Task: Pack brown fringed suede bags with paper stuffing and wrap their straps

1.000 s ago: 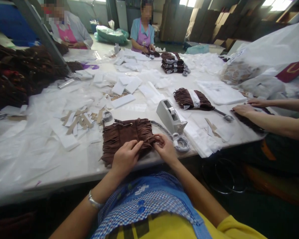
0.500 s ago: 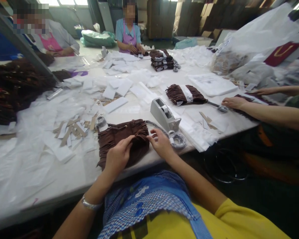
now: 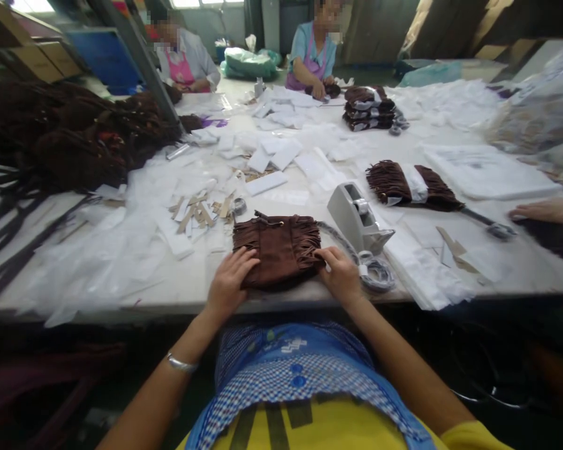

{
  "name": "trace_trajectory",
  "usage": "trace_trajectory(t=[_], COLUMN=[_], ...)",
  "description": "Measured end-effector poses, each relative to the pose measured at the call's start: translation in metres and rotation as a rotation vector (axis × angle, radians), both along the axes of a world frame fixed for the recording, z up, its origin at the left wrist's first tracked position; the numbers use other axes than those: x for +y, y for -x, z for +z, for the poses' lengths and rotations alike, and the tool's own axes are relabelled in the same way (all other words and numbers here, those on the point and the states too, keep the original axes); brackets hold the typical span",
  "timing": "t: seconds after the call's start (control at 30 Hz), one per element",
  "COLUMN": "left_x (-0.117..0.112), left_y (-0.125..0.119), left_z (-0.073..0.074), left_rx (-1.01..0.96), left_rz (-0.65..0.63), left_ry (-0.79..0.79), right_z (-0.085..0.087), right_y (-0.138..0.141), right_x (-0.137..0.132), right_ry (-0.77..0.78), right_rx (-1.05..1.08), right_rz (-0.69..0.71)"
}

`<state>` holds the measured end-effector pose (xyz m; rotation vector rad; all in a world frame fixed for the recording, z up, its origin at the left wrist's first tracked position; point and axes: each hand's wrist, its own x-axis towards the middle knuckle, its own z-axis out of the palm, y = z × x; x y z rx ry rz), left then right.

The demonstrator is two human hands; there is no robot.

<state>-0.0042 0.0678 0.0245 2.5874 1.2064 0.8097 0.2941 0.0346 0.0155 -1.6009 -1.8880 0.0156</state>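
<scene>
A brown fringed handbag (image 3: 279, 250) lies flat at the table's front edge, its fringe spread on both sides. My left hand (image 3: 229, 275) rests on the bag's lower left, fingers stretched out over the fringe. At the lower right side, my right hand (image 3: 340, 272) pinches the fringe edge between thumb and fingers. The bag's strap, wrapped in clear film, runs from its right side to a wrapped coil (image 3: 378, 275) beside my right hand. A grey tape dispenser (image 3: 359, 219) stands just behind that coil.
Brown bags (image 3: 65, 131) are heaped at the left. Card strips (image 3: 199, 212) and plastic sheets cover the left table. A banded bag (image 3: 403, 182) lies right, near a co-worker's hand (image 3: 548, 211). Two people sit across, near stacked bags (image 3: 368, 107). White sleeves (image 3: 422, 269) overhang the front edge.
The fringe edge that was folded up between my hands now lies flat. My hands have moved apart to the bag's two sides. The view has turned left.
</scene>
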Motion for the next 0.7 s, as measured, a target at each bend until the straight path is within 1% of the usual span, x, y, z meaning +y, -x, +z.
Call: trace_trajectory(t=[0.07, 0.1, 0.13, 0.2, 0.3, 0.37, 0.43, 0.5, 0.53, 0.57, 0.6, 0.63, 0.67, 0.7], left_x=[0.0, 0.0, 0.0, 0.0, 0.002, 0.0, -0.007, -0.02, -0.028, -0.036, -0.043, -0.048, -0.051, -0.051], left_y=[0.023, 0.029, 0.033, 0.032, 0.027, 0.027, 0.029, 0.026, 0.021, 0.012, 0.0, -0.014, -0.03, -0.045], left_z=[0.0, -0.002, -0.004, -0.011, -0.019, -0.014, 0.002, 0.025, 0.037, 0.047, 0.054, 0.057, 0.056, 0.051], left_rx=[-0.133, -0.202, -0.252, -0.297, -0.306, -0.303, -0.26, -0.182, -0.146, -0.159, -0.214, -0.258, -0.266, -0.252], left_rz=[0.223, 0.29, 0.319, 0.32, 0.36, 0.364, 0.322, 0.26, 0.237, 0.211, 0.151, 0.038, -0.078, -0.14], left_ry=[0.073, 0.14, 0.213, 0.312, 0.308, 0.316, 0.308, 0.23, 0.156, 0.109, 0.113, 0.175, 0.25, 0.302], right_z=[0.001, 0.002, 0.003, 0.006, 0.007, 0.004, 0.0, -0.001, 0.0, 0.002, 0.005, 0.009, 0.013, 0.016], right_y=[-0.002, -0.002, 0.0, 0.005, 0.012, 0.013, 0.011, 0.007, 0.005, 0.003, 0.001, -0.002, -0.005, -0.008], right_x=[0.0, -0.001, -0.001, -0.003, -0.003, -0.002, 0.0, 0.002, 0.003, 0.004, 0.004, 0.005, 0.005, 0.005], right_ry=[0.01, 0.009, -0.003, -0.071, -0.203, -0.238, -0.223, -0.189, -0.168, -0.145, -0.111, -0.064, -0.006, 0.053], right_rx=[-0.036, -0.058, -0.085, -0.139, -0.175, -0.149, -0.108, -0.057, -0.027, 0.007, 0.046, 0.091, 0.149, 0.223], right_rz=[0.009, 0.011, 0.014, 0.029, 0.075, 0.116, 0.161, 0.191, 0.201, 0.212, 0.229, 0.254, 0.283, 0.308])
